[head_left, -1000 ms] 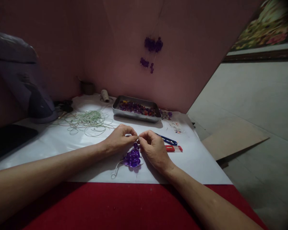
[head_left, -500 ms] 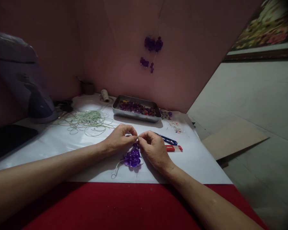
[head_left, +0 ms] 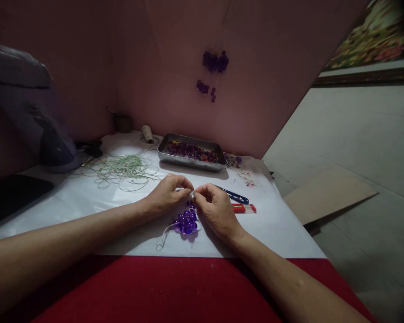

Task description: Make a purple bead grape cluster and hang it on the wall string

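My left hand (head_left: 170,195) and my right hand (head_left: 217,211) meet at the fingertips above the white sheet, each pinched closed on a thin white cord (head_left: 191,194). The strand is small there and partly hidden by my fingers. Just below hangs or lies a cluster of shiny purple beads (head_left: 186,222), its top beads close under my fingertips. From the cluster's left side a loose cord end (head_left: 160,242) curls onto the sheet. Close to my right hand lie blue-handled snips (head_left: 237,197) and a red case with clear end (head_left: 244,208).
A metal tray (head_left: 191,162) of mixed beads stands at the back, with loose beads (head_left: 247,179) to its right. Tangled pale green cord (head_left: 126,168) lies left, near a thread spool (head_left: 147,133). Purple bead pieces (head_left: 213,63) hang on the wall. A dark flat object (head_left: 16,195) lies far left.
A bit more white shows between my fingertips now. Both hands and the bead cluster have stayed almost in place.
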A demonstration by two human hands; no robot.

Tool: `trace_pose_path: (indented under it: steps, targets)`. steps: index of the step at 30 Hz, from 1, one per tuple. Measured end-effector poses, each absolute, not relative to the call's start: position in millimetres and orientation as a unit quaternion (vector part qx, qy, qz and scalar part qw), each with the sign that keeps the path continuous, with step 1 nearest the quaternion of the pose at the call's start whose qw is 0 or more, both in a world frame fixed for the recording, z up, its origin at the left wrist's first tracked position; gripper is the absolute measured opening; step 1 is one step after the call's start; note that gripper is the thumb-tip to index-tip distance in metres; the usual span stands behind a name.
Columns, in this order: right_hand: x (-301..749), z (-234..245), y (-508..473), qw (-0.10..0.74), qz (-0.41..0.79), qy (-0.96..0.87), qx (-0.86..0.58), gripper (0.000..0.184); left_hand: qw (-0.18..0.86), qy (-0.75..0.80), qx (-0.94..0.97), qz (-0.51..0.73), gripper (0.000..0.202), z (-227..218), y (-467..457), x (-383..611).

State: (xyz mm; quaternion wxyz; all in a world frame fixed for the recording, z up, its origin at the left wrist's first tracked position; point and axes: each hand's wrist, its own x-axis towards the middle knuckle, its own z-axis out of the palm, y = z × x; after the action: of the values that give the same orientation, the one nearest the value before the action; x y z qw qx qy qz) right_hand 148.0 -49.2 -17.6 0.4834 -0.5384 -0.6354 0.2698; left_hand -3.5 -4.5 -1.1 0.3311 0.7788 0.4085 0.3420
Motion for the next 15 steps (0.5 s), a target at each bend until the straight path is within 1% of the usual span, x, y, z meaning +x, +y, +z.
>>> trace_pose_path:
  steps: [8,15]
  targets:
    - [148.6,-17.7,-48.5,0.483,0.269,-0.634,-0.54,0.013,0.296,0.424,0.778,0.356,0.011,0.2,-5.9,-4.3]
    - [148.0,-16.9,-49.1,0.48,0.267,-0.636,-0.542,0.013,0.292,0.427,0.78,0.353,0.012,-0.5,-4.8,-3.9]
